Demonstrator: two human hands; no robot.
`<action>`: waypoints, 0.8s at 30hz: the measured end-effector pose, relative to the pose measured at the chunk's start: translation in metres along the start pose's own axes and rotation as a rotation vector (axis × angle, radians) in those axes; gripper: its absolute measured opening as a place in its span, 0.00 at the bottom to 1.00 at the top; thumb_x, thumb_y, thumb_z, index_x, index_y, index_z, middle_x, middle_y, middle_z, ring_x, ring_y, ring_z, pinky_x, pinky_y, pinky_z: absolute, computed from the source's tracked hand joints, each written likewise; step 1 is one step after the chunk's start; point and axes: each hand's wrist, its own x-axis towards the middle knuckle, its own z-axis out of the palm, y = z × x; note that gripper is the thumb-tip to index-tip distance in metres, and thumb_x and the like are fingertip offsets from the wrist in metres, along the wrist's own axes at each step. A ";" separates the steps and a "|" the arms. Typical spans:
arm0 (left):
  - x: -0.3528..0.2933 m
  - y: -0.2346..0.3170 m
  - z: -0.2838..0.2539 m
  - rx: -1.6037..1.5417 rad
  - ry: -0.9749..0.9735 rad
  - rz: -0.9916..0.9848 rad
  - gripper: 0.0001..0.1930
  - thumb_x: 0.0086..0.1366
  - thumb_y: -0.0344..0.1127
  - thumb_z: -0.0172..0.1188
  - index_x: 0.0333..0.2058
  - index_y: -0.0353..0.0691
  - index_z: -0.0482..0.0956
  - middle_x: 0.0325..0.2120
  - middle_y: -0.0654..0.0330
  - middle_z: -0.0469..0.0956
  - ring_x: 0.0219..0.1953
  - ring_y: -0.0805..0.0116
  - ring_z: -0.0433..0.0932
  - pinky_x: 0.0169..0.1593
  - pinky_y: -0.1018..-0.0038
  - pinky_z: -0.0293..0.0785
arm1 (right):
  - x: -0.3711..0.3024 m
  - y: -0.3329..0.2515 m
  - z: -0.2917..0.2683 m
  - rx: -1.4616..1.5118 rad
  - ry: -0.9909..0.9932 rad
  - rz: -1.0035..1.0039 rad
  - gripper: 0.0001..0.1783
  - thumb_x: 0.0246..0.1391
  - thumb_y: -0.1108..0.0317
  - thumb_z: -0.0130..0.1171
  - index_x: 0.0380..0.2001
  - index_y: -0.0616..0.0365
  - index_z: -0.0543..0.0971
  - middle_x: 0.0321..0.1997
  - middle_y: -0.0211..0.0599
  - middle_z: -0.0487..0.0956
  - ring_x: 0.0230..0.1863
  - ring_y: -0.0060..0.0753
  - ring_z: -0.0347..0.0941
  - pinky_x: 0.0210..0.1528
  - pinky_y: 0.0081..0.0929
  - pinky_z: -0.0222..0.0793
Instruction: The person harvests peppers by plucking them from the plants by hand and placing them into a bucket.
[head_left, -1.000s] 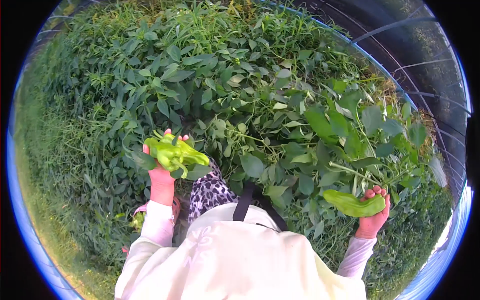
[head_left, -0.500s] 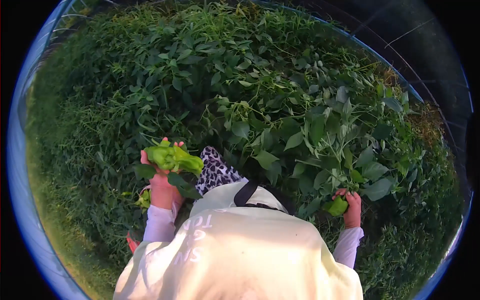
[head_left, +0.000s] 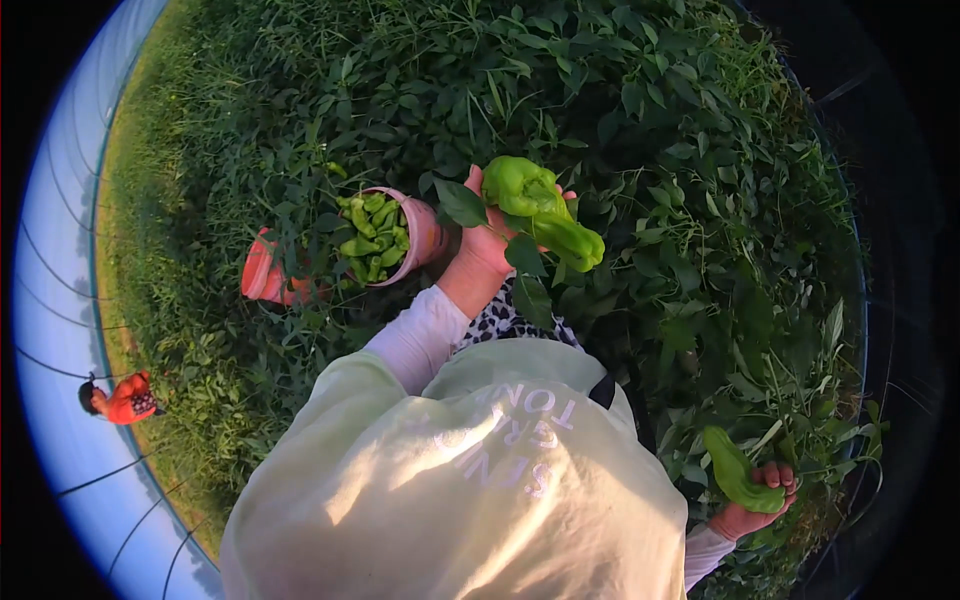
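Before me my left hand (head_left: 484,248) is raised palm up, its fingers curled around large light-green peppers (head_left: 520,188), one blocky and one longer, with a few dark leaves hanging beside them. Off to the lower right, my right hand (head_left: 752,512) grips the end of a long green pepper (head_left: 731,468), which sticks out toward the upper left. Leafy pepper plants surround that hand. Just left of my left wrist stands a pink bucket (head_left: 424,238) filled with green peppers (head_left: 372,235). My left hand is apart from it.
A red bucket (head_left: 262,268), partly hidden by leaves, stands left of the pink one. Dense green plants (head_left: 690,130) spread all round. Far left, a person in orange (head_left: 130,398) is near the plastic tunnel wall (head_left: 60,300) with its dark hoops.
The view has swung left, bringing the buckets and the other person into sight. My left hand still carries its peppers. The right hand's pepper, partly covered before, now shows its length.
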 end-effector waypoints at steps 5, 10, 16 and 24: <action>-0.001 0.046 -0.013 -0.012 0.058 0.100 0.45 0.55 0.76 0.42 0.56 0.41 0.66 0.50 0.49 0.72 0.58 0.44 0.66 0.52 0.45 0.69 | 0.072 0.010 0.049 -0.107 -0.078 0.048 0.11 0.57 0.61 0.52 0.39 0.55 0.69 0.46 0.31 0.64 0.46 0.33 0.60 0.51 0.35 0.57; 0.002 0.075 -0.029 -0.065 0.041 0.216 0.46 0.54 0.77 0.41 0.55 0.40 0.67 0.49 0.49 0.72 0.56 0.46 0.68 0.42 0.52 0.78 | 0.114 0.029 0.048 -0.167 -0.096 0.201 0.11 0.56 0.61 0.52 0.38 0.55 0.69 0.44 0.33 0.64 0.49 0.35 0.60 0.56 0.38 0.58; 0.037 -0.007 -0.026 -0.128 0.186 -0.056 0.35 0.59 0.68 0.50 0.47 0.40 0.74 0.42 0.56 0.78 0.44 0.58 0.78 0.50 0.58 0.73 | 0.177 0.148 0.025 -0.229 -0.157 0.566 0.14 0.59 0.60 0.51 0.44 0.53 0.69 0.43 0.31 0.68 0.45 0.33 0.65 0.52 0.33 0.62; 0.065 -0.116 -0.011 -0.260 0.070 -0.279 0.26 0.58 0.59 0.59 0.44 0.42 0.74 0.37 0.63 0.78 0.38 0.69 0.76 0.48 0.67 0.73 | 0.201 0.183 0.002 -0.388 -0.126 1.124 0.25 0.61 0.60 0.48 0.58 0.60 0.67 0.59 0.41 0.71 0.58 0.44 0.68 0.61 0.42 0.64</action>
